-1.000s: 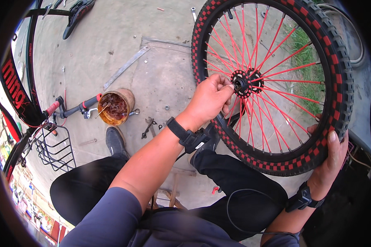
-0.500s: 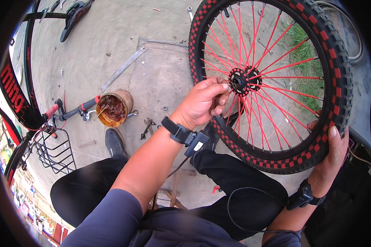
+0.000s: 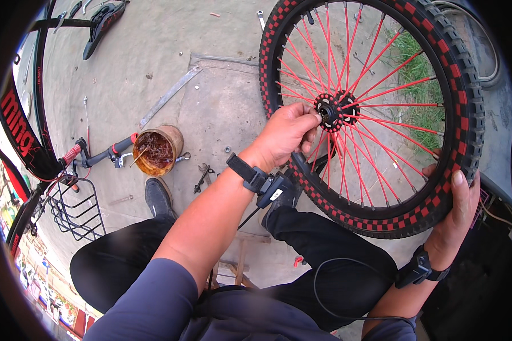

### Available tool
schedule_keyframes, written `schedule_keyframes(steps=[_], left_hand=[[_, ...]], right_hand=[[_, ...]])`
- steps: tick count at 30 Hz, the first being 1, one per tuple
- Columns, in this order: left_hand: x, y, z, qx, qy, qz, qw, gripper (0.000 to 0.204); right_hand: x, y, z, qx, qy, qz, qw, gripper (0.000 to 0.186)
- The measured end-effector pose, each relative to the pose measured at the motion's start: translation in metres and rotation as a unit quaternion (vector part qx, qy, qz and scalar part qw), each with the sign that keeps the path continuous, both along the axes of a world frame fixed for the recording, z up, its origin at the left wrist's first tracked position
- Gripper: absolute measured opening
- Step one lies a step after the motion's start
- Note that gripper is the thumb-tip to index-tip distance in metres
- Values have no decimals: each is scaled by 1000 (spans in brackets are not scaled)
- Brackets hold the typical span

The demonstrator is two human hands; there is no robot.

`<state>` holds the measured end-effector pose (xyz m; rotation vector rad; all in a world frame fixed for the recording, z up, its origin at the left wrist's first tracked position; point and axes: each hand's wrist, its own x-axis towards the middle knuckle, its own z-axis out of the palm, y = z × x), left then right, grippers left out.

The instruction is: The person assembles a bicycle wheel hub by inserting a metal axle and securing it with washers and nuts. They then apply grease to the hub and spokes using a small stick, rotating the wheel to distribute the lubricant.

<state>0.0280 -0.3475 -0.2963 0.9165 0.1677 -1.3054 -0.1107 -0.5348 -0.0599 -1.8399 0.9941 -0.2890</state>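
Note:
A bicycle wheel [image 3: 454,102] with red spokes and a black tyre checked in red stands tilted at my right. My left hand [image 3: 292,132] is at its black hub [image 3: 328,112], thumb and forefinger pinched against the hub's open centre. Whatever is between those fingertips is too small or too hidden to name. Lower right, my right hand [image 3: 462,200] wraps the tyre, its thumb on the near side and some fingertips showing past the rim.
A tin of brown grease [image 3: 153,150] with a stick in it stands left of centre. Near it lie a flat metal bar [image 3: 170,96] and wrenches [image 3: 202,177]. A bicycle frame [image 3: 25,128] with a wire basket [image 3: 77,210] is at far left; a saddle [image 3: 103,27] lies above.
My left fingertips have come slightly right, closer against the hub's centre. The wheel has shifted a little to the left, with my right hand still on the tyre.

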Motion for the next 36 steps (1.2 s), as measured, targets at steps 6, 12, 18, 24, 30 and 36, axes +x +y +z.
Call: schedule_keyframes(steps=[6, 12, 18, 24, 30, 36], left_hand=[[6, 1, -2, 20, 1, -12, 1000, 15], [7, -4, -7, 27, -37, -9, 999, 17], [10, -6, -6, 48, -63, -25, 997, 18], [10, -13, 2, 96, -97, -12, 991, 17], [5, -10, -8, 108, -105, 1, 989, 17], [-10, 31, -29, 166, -92, 10, 982, 15]], right_hand=[[2, -1, -4, 7, -2, -4, 1000, 63], [2, -6, -11, 17, -9, 1, 1000, 62], [2, -10, -16, 15, -12, 6, 1000, 61], [1, -12, -18, 16, -11, 8, 1000, 59], [-2, -20, -30, 24, -29, 11, 999, 57], [-17, -52, -43, 79, -60, 33, 995, 54]])
